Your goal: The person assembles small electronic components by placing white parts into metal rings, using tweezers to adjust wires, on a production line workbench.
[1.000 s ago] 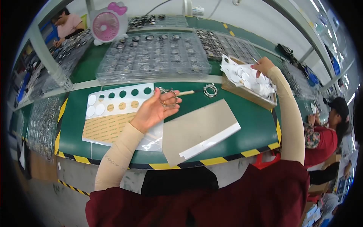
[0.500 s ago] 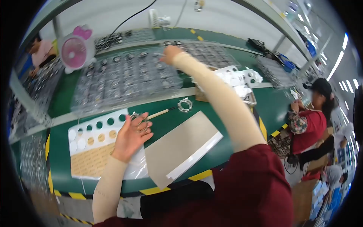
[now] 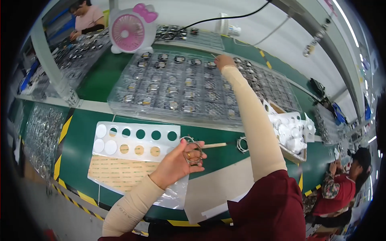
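Left hand (image 3: 172, 166) holding metal rings (image 3: 194, 163), lettered sleeve (image 3: 129, 207), printed tan sheet (image 3: 120, 173)

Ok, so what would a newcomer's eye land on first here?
Probably the pink-and-white fan with its pink bow, standing at the back left of the clear plastic tray full of small parts. Next, the left hand holds ring-shaped metalwork in front of that tray, while the right hand pinches a thin pale item near its far right corner.
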A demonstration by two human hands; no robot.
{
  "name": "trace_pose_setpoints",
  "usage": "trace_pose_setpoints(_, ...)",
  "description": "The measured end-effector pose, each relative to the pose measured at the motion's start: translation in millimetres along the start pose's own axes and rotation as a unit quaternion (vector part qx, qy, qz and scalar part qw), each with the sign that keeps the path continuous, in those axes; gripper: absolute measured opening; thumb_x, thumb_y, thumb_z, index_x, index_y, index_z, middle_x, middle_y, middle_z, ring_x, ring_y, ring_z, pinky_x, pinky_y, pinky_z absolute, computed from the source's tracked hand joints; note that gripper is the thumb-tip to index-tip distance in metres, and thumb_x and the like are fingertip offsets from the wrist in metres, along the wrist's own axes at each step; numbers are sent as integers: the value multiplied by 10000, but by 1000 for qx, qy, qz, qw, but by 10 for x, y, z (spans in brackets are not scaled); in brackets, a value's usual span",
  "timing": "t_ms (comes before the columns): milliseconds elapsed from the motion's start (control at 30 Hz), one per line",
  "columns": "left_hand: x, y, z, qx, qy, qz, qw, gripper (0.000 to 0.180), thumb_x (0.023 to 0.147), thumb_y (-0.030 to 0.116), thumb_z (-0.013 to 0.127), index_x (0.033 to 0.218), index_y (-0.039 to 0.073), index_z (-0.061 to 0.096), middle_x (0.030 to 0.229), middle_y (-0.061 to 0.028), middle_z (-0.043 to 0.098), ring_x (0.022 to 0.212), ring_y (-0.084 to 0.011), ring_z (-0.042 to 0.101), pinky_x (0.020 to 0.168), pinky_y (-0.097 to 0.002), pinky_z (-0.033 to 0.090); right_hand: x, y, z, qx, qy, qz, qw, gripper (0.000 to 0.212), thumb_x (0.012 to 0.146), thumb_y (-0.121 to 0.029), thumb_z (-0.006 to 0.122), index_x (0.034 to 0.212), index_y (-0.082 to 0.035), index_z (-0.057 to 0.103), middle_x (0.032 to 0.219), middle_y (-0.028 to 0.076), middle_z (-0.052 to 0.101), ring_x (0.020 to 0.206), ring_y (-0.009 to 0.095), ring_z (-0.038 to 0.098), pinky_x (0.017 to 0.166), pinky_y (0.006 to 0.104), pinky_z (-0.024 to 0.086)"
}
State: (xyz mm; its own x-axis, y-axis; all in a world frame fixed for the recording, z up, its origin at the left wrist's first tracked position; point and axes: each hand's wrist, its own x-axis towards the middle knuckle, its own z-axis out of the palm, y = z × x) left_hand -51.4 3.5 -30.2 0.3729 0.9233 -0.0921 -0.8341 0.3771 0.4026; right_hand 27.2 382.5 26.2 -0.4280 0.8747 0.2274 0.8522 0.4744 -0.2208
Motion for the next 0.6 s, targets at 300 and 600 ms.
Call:
trace_pose_setpoints(300,48,58,-38,-8,3,-1,1000,510,919,446,312,1188,36,451,1000,-128,557,838,-212,538,775,-350,481,341,-81,305,36,7,48,998,347,701,-249,697,990,-73,621,943,178,614,931,324,573,800,396,447)
trace_pose_setpoints(600,-57,-21,-56,9,20,1,1000,422,904,325,332,1124,-6,473,1003,-154,565,869,-264,568,808,-378,474,-514,-241,-460,423,-76,17,903,322,794,-137,602,1096,-36,558,651,15,521,476,79,441,405,214,317)
